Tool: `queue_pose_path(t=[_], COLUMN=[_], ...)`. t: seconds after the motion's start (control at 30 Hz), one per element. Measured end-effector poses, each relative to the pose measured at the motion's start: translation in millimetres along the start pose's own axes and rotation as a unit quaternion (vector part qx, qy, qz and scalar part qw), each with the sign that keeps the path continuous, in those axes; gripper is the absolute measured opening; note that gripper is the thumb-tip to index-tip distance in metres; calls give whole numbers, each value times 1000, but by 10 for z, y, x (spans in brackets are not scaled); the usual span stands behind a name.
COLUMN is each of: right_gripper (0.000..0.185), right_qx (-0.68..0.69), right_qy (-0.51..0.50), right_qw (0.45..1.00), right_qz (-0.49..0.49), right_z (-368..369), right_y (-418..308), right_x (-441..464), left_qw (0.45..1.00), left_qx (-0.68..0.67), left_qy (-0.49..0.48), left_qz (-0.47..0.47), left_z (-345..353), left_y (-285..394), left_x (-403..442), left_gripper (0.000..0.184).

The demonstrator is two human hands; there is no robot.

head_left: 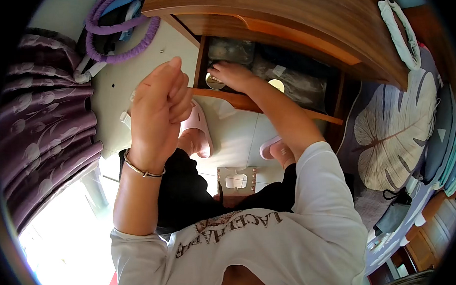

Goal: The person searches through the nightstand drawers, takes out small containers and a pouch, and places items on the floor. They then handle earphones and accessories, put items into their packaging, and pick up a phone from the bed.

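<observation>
Where R hand point(229, 74) is, drawer point(224, 97) holds plastic-wrapped pkgs point(300, 87); L hand point(161, 94) up.

Wooden drawer point(226, 99): front is showing smooth gloss. Plastic bag point(306, 92): is displaying shiny creases. Metal bracelet point(144, 173): is gleaming. Cloth curtain point(46, 113): is carrying satiny sheen.

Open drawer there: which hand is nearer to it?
Right. The right hand reaches into the drawer near its left end; the left hand is curled and raised outside the drawer, off to its left.
</observation>
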State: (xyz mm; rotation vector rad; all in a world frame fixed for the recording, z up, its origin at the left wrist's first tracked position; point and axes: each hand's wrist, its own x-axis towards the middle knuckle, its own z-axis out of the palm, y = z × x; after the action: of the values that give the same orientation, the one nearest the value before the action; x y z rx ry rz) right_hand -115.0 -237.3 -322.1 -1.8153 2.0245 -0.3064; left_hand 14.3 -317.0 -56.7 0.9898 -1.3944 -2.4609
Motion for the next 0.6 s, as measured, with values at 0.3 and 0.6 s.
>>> queue_pose_path(t=[0.3,0.6], right_gripper=[51,27], right_qx=[79,-205], right_qy=[102,-27], right_qw=[987,971], right_qz=[99,119], right_z=[-706,-343], right_y=[98,-49], right_x=[-828,-668], left_qw=[1000,999], left_qx=[8,12], left_qy=[-18,-30], left_qz=[5,-1], left_z=[-109,-96], left_y=[36,26], left_x=[8,-28], left_gripper=[34,35])
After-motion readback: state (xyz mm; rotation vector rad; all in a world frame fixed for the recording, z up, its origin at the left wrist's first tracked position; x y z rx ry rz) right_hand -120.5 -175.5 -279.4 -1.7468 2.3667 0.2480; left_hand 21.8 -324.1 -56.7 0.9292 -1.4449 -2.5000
